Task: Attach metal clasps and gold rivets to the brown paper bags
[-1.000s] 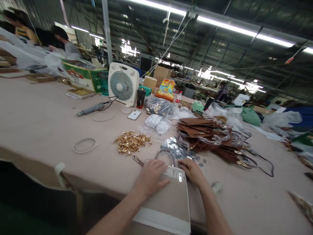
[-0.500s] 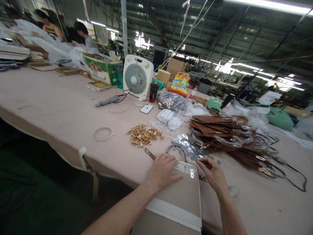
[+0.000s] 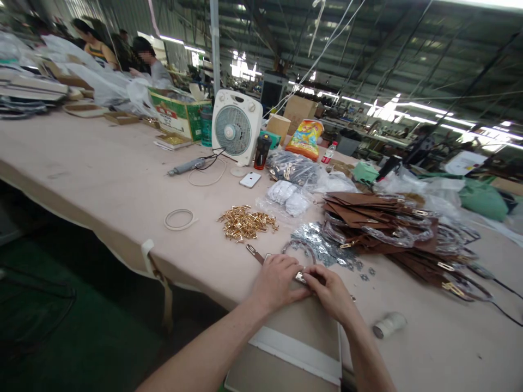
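Note:
My left hand point(image 3: 277, 281) and my right hand point(image 3: 332, 294) meet fingertip to fingertip at the far edge of a flat beige panel with white borders point(image 3: 296, 337) that overhangs the table's near edge. Both hands have curled fingers pinching a small shiny metal fitting point(image 3: 301, 277) on that edge. A brown strap with a buckle point(image 3: 255, 253) and a curved handle point(image 3: 301, 244) lie just beyond my hands. Further off are a heap of gold hardware point(image 3: 247, 222) and a scatter of silver pieces point(image 3: 322, 246).
A stack of brown leather pieces point(image 3: 379, 220) lies to the right, a small white roll point(image 3: 388, 325) near my right wrist. A white tape ring point(image 3: 180, 219), phone point(image 3: 250, 179), fan point(image 3: 237, 127) and power tool point(image 3: 186, 166) sit farther back. People work at the far left point(image 3: 149, 57).
My right hand moved left onto the panel's far edge to meet the left hand. The left fingers went from lying flat to curled in a pinch. The view shifted slightly.

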### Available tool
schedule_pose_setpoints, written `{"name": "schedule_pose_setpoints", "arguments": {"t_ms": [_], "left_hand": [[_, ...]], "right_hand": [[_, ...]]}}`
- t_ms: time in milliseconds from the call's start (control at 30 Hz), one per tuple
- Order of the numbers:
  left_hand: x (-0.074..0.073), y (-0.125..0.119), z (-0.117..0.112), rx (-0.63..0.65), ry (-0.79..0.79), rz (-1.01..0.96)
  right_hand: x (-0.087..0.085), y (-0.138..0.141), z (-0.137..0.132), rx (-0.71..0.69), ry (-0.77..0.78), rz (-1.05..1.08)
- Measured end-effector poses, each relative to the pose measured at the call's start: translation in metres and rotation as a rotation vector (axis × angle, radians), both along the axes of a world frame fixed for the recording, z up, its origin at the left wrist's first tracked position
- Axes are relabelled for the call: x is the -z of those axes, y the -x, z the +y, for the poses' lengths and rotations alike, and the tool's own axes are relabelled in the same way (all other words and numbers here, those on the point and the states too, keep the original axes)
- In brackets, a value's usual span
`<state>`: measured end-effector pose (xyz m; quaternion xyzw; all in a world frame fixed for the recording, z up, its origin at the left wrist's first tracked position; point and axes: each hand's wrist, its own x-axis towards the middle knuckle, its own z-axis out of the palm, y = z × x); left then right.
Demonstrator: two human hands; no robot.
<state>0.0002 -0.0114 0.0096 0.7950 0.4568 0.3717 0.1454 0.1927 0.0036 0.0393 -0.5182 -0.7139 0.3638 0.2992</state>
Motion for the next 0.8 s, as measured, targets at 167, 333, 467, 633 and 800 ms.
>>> {"name": "schedule_pose_setpoints", "arguments": {"t_ms": [167, 333, 467, 633, 800], "left_hand": [[0.000, 0.000, 0.001, -0.010, 0.010, 0.016], [0.001, 0.001, 0.001, -0.008, 0.018, 0.004], [0.001, 0.001, 0.001, -0.009, 0.020, 0.001], [-0.001, 0.001, 0.000, -0.015, 0.021, 0.014], [-0.001, 0.002, -0.001, -0.013, 0.026, 0.036]], "right_hand": [[0.005, 0.001, 0.003, -0.004, -0.041, -0.080], [0.008, 0.003, 0.002, 0.008, -0.088, -0.150], [0.011, 0.002, 0.003, 0.002, -0.120, -0.175], [0.016, -0.002, 0.006, 0.020, -0.176, -0.195], [0.018, 0.002, 0.006, 0.053, -0.167, -0.202]]}}
